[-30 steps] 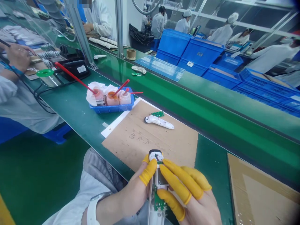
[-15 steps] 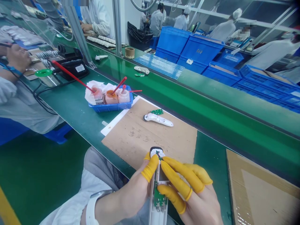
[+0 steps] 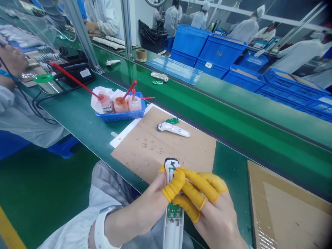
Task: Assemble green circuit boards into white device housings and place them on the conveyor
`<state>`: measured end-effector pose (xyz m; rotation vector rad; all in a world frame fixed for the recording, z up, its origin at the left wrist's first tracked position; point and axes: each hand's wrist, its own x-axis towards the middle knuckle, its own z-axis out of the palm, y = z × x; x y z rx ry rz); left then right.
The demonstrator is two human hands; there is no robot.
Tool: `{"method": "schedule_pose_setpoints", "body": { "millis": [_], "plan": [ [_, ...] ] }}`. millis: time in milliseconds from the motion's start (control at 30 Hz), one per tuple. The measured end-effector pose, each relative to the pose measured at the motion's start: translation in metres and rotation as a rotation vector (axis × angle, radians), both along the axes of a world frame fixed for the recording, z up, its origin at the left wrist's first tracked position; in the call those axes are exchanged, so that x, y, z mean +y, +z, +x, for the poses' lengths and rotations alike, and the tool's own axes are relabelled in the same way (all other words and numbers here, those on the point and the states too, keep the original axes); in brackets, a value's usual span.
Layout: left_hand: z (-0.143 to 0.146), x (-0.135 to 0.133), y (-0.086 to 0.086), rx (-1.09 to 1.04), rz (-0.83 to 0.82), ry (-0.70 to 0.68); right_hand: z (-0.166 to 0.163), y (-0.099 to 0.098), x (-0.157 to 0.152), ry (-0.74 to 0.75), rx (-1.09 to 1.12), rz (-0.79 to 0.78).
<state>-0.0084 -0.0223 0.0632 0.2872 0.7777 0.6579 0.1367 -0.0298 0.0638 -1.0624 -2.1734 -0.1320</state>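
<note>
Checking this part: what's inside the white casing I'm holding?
Green board shows inside the white casing, above and below your fingers; whatever they cover can't be seen.

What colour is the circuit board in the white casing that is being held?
Green; the board shows best in the head view.

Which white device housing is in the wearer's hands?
The nearest housing, with left hand and right hand on it; another housing lies on the cardboard, a farther shell on the green belt.
</note>
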Motion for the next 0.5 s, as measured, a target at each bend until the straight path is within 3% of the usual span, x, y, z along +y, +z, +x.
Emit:
{"method": "schedule_pose_setpoints", "body": {
  "millis": [100,233,367,500],
  "plan": [
    [0.0,0.0,-0.002,0.113,0.035,-0.011,-0.001,0.0,0.002,-0.044,0.023,-0.02],
    [0.002,0.003,0.001,0.059,0.196,0.04,-0.001,-0.002,-0.007,-0.12,0.092,-0.055],
    [0.006,0.009,0.005,0.016,0.102,0.004,-0.004,-0.009,-0.024,-0.1,0.129,-0.011],
    [0.01,0.012,0.0,0.063,0.045,0.107,-0.009,-0.015,-0.027,-0.061,0.178,-0.002]
  ]
}}
